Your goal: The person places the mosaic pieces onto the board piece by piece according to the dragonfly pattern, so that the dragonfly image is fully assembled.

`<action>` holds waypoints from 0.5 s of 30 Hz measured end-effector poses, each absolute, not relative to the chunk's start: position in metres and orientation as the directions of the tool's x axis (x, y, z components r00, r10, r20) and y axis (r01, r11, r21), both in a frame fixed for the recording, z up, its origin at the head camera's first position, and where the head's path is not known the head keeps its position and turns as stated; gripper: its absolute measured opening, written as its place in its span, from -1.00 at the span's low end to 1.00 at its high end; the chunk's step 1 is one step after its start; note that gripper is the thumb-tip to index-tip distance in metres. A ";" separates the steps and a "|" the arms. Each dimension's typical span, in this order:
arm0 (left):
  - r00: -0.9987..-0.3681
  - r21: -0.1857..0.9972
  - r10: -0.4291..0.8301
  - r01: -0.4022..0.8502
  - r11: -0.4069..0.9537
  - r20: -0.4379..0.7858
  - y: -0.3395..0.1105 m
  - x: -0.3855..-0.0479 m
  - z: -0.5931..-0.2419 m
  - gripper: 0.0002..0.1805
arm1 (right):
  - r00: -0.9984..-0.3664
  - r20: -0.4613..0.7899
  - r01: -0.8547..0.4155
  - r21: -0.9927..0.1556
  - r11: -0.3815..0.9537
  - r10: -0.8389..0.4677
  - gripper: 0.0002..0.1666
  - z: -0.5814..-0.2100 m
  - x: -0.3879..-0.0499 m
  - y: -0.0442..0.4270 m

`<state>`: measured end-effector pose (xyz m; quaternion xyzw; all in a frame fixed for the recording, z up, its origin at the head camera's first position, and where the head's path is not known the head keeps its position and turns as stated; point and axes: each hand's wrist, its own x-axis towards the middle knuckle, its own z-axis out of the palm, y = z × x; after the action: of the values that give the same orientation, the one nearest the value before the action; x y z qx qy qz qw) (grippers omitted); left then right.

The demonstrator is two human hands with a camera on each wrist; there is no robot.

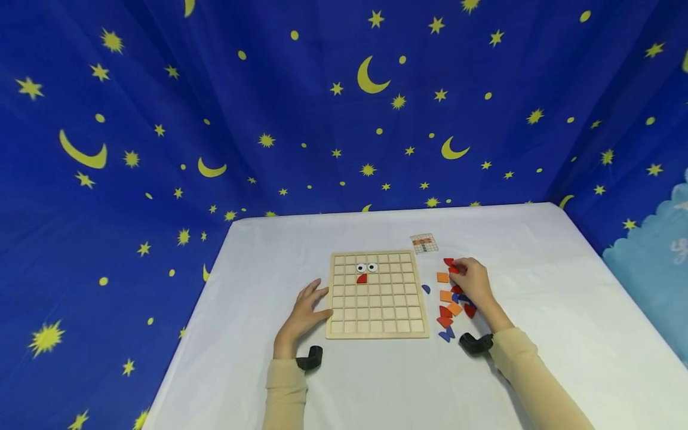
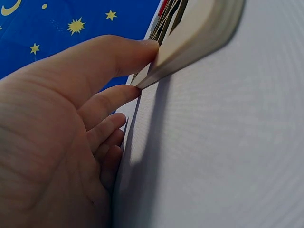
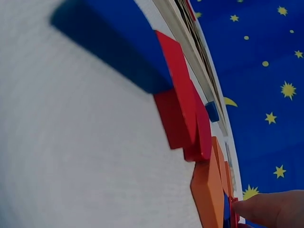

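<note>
The left hand lies at the left edge of a wooden grid board, fingers spread; in the left wrist view this hand touches the board edge with thumb and a fingertip. On the board sit two round eye pieces and, just below, a red quarter-round piece. Right of the board, the right hand pinches a small red piece at the upper end of the loose pieces. The right wrist view shows its fingers at a red piece, partly cut off.
Loose orange squares, red pieces and blue pieces lie right of the board, with a blue half-round nearer it. A small patterned card lies behind the board's right corner. Blue star-patterned cloth surrounds the white table.
</note>
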<state>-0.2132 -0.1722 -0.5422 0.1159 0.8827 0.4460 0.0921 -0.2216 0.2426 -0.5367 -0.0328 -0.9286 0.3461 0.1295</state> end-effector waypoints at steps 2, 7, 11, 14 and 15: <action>-0.956 0.804 0.287 0.123 0.582 -0.061 -0.172 -0.213 -0.542 -0.33 | -0.965 0.221 -0.038 -0.655 0.755 0.143 -0.63 -0.537 -0.221 0.244; -0.953 0.801 0.297 0.132 0.584 -0.060 -0.171 -0.214 -0.540 -0.32 | -0.974 0.181 -0.019 -0.659 0.752 0.134 -0.56 -0.538 -0.220 0.248; -0.953 0.803 0.296 0.124 0.583 -0.069 -0.171 -0.214 -0.541 -0.32 | -0.985 0.129 0.001 -0.660 0.751 0.115 -0.52 -0.537 -0.221 0.252; -0.954 0.804 0.289 0.115 0.584 -0.073 -0.171 -0.214 -0.541 -0.32 | -0.990 0.108 -0.001 -0.667 0.745 0.096 -0.52 -0.536 -0.221 0.254; -0.955 0.803 0.288 0.113 0.585 -0.076 -0.172 -0.213 -0.541 -0.32 | -0.990 0.107 -0.003 -0.670 0.742 0.092 -0.51 -0.535 -0.220 0.254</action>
<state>-0.2132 -0.1716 -0.5409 0.1132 0.8848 0.4410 0.0992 -0.2202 0.2540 -0.5350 -0.0240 -0.9309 0.3584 0.0666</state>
